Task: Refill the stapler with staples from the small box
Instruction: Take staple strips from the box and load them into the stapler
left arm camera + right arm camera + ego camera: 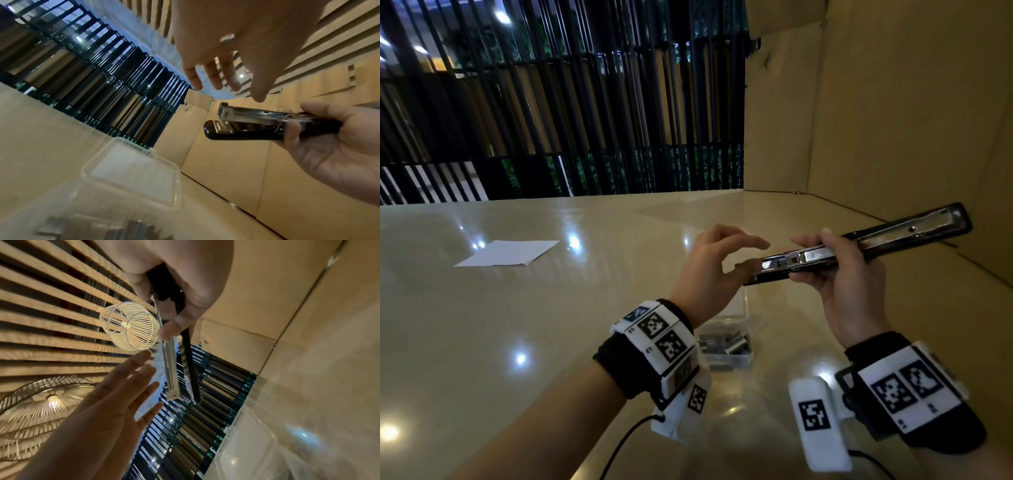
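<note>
My right hand (pixel 811 258) grips a black stapler (pixel 859 246) by its middle, above the table. The stapler is swung fully open: its cover (pixel 914 228) points up to the right and the metal staple channel (pixel 801 260) lies bare on top. My left hand (pixel 750 255) hovers at the channel's front end with relaxed, spread fingers and holds nothing. In the left wrist view the stapler (pixel 246 128) sits just below my left fingertips (pixel 257 95). Below the hands stands the small clear box (pixel 726 342) with its lid (pixel 131 170) open and staple strips (pixel 102 227) inside.
A white sheet of paper (pixel 506 253) lies on the glossy beige table (pixel 551 325) at the left. A tall cardboard wall (pixel 893 120) rises close on the right, just behind the stapler's cover. A black slatted screen (pixel 551 102) runs along the table's far edge.
</note>
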A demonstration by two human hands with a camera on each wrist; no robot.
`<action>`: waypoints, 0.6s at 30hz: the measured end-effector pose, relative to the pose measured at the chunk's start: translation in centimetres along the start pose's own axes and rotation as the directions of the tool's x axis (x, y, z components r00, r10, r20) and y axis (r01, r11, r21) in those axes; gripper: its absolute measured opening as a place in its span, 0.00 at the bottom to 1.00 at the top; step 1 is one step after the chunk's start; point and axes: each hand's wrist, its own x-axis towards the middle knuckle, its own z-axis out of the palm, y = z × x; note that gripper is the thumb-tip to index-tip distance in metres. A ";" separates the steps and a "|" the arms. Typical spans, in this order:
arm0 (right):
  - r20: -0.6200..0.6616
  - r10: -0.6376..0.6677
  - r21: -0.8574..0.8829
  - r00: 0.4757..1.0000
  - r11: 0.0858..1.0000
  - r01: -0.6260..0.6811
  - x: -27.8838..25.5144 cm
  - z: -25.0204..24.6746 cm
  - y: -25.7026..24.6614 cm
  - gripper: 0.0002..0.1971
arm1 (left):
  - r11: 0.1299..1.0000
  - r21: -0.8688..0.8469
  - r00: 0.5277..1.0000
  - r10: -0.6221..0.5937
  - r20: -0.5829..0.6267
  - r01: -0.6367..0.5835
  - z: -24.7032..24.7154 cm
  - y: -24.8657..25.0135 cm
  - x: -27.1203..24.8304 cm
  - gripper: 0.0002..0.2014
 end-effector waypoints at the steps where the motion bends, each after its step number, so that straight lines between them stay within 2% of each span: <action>1: 0.011 -0.028 -0.019 1.000 0.999 0.028 -0.1 0.0 0.0 0.14 | 0.999 0.024 0.999 0.040 -0.002 -0.040 0.0 0.1 0.0 0.10; 3: 0.034 -0.052 -0.046 0.998 0.998 0.054 -0.2 0.1 -0.1 0.16 | 0.974 0.151 0.985 0.169 0.026 -0.171 -0.2 0.2 0.2 0.08; 5: 0.049 -0.036 -0.059 0.998 0.997 0.039 -0.3 0.2 0.0 0.13 | 0.896 0.318 0.951 0.291 0.105 -0.309 -0.4 0.2 0.7 0.08; 8: 0.050 0.009 -0.043 0.999 0.999 -0.006 -0.5 0.3 0.1 0.11 | 0.770 0.467 0.901 0.373 0.224 -0.435 -0.9 0.4 1.5 0.06; 10: 0.049 0.034 -0.019 0.998 0.999 -0.033 -0.5 0.4 0.1 0.11 | 0.691 0.519 0.864 0.417 0.284 -0.504 -1.0 0.3 2.1 0.05; 14: 0.058 0.064 0.023 0.996 0.998 -0.065 -0.5 0.4 0.3 0.11 | 0.561 0.538 0.773 0.523 0.360 -0.629 -1.1 0.1 3.2 0.11; 18: 0.077 0.112 0.030 0.991 0.993 -0.114 -0.5 0.3 0.5 0.10 | 0.435 0.571 0.702 0.575 0.419 -0.697 -1.3 -0.2 4.0 0.10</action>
